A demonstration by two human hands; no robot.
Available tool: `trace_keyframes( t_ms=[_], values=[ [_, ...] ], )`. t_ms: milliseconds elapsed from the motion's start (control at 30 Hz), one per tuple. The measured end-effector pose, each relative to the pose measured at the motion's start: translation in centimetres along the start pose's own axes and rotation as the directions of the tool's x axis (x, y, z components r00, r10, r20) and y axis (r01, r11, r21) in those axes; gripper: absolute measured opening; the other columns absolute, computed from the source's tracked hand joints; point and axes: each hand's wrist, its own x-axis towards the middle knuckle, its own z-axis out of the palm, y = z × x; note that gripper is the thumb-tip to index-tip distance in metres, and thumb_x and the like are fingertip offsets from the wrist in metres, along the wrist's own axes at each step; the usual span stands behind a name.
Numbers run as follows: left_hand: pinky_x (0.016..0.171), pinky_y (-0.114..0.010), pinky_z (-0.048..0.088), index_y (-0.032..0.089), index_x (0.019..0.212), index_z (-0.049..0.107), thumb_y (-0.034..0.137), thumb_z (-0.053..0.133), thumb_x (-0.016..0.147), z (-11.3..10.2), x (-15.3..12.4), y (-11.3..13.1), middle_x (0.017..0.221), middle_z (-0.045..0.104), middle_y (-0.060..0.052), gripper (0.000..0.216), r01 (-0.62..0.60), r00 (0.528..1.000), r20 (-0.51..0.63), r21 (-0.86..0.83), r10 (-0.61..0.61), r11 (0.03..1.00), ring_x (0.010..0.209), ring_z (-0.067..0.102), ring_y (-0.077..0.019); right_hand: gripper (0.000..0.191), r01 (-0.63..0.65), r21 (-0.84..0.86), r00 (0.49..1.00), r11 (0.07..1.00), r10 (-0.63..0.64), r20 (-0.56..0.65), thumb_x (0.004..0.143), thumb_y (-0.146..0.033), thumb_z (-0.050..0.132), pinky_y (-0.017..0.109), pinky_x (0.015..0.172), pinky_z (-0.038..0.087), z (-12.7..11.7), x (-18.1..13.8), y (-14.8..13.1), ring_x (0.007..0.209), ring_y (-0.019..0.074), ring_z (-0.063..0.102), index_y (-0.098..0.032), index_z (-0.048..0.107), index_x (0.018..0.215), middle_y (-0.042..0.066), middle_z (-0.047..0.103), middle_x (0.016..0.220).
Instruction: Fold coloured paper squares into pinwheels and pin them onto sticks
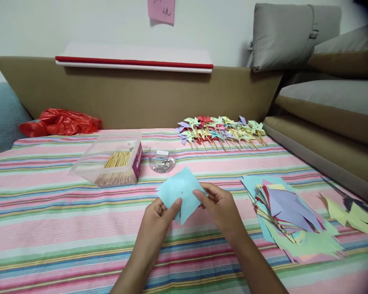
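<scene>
A light blue paper square (184, 184) with slits cut in from its corners and a small dark mark at its middle is held up between my two hands. My left hand (159, 214) pinches its lower left side, thumb on top. At its right corner, my right hand (217, 202) grips the paper between thumb and fingers. Just beyond the paper stands a clear round dish (162, 163) of small shiny metal pieces with a small white box in it. Left of that, a clear plastic box (88, 167) lies on its side with thin wooden sticks (118, 159) inside.
Several finished paper pinwheels (221, 130) on sticks lie at the back. On the right are a stack of coloured cut papers (294, 212), a yellow cut sheet (352, 216) and dark scissors (348, 200). A red plastic bag (64, 122) sits back left on the striped cloth (64, 253).
</scene>
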Motion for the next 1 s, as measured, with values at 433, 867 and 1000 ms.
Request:
trace_keyframes(
  t_ms=[433, 867, 1000],
  values=[
    [0.084, -0.032, 0.053, 0.015, 0.113, 0.073, 0.043, 0.079, 0.079, -0.1, 0.4, -0.1, 0.102, 0.078, -0.009, 0.044, -0.097, 0.987, -0.136, -0.104, 0.082, 0.99, 0.084, 0.068, -0.0198, 0.015, 0.447, -0.525, 0.888, 0.724, -0.429, 0.165, 0.091, -0.023, 0.058, 0.048, 0.102, 0.048, 0.1, -1.3, 0.0, 0.125, 0.0289, 0.051, -0.026, 0.068, 0.101, 0.009, 0.037, 0.149],
    [0.084, -0.031, 0.048, 0.017, 0.092, 0.071, 0.043, 0.068, 0.089, 0.1, 0.0, -0.4, 0.089, 0.072, -0.004, 0.026, -0.094, 0.995, -0.018, 0.035, 0.095, 0.995, 0.084, 0.063, -0.019, 0.014, 0.386, -0.456, 0.912, 0.802, -0.407, 0.055, 0.093, -0.035, 0.063, 0.046, 0.113, 0.035, 0.6, -1.1, 0.0, 0.133, 0.0264, 0.047, -0.027, 0.074, 0.088, 0.008, 0.049, 0.139],
    [0.081, -0.032, 0.047, 0.017, 0.089, 0.069, 0.044, 0.067, 0.089, 0.0, -0.1, -0.4, 0.083, 0.069, -0.003, 0.026, -0.099, 0.995, -0.013, 0.065, 0.1, 0.993, 0.082, 0.061, -0.0198, 0.014, 0.287, -0.38, 0.947, 0.88, -0.319, -0.025, 0.089, -0.037, 0.067, 0.045, 0.11, 0.038, 1.0, -1.0, 0.0, 0.132, 0.0275, 0.048, -0.025, 0.073, 0.084, 0.009, 0.053, 0.132]
  ],
)
